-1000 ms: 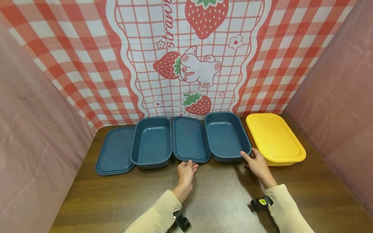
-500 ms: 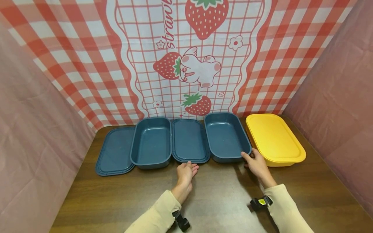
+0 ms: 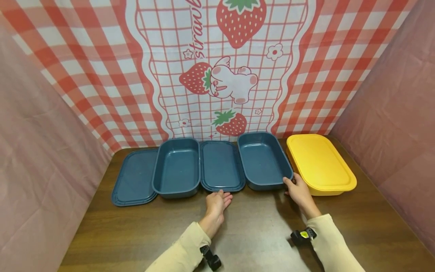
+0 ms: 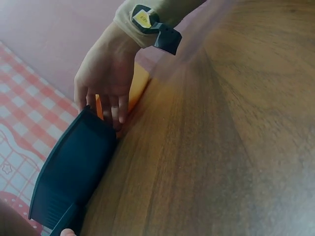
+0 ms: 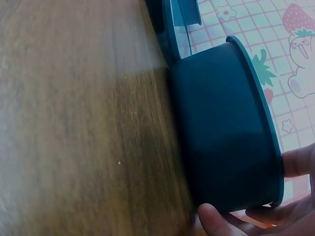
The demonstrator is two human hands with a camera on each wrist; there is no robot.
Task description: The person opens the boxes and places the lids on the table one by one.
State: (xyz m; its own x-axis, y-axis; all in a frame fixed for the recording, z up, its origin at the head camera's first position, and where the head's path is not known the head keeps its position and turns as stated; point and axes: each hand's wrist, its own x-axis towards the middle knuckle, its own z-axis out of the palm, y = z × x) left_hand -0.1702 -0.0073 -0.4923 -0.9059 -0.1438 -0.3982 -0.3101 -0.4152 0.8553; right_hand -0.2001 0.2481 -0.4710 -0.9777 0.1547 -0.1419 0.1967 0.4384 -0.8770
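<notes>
Toward the far edge of the wooden table [image 3: 258,226] sits the middle blue lid [image 3: 222,166], the landmark for the rest. At its near edge is the left hand [image 3: 216,206], its outer fingers loosely extended and a fingertip against the edge; whether it pinches the lid or merely touches it, I cannot tell. Just right of the lid, the right-hand blue container [image 3: 263,162] stands upright and uncovered, its near right corner gripped by the right hand [image 3: 300,193], thumb at the front and fingers curled around the side. Just left of the lid is the left-hand blue container [image 3: 177,172], also uncovered; beyond that lies the outer blue lid [image 3: 134,177], and at the opposite end, past the gripped container, the yellow lidded container [image 3: 323,164]. With so little room on either side, a shove on the middle lid could catch a container wall and ride up, and a hard pull at one corner could swing the gripped container askew into its yellow neighbour. Hidden are the middle lid's underside and any fingers beneath it; the left wrist view cuts the left hand to a sliver, and the container conceals some right fingertips.
</notes>
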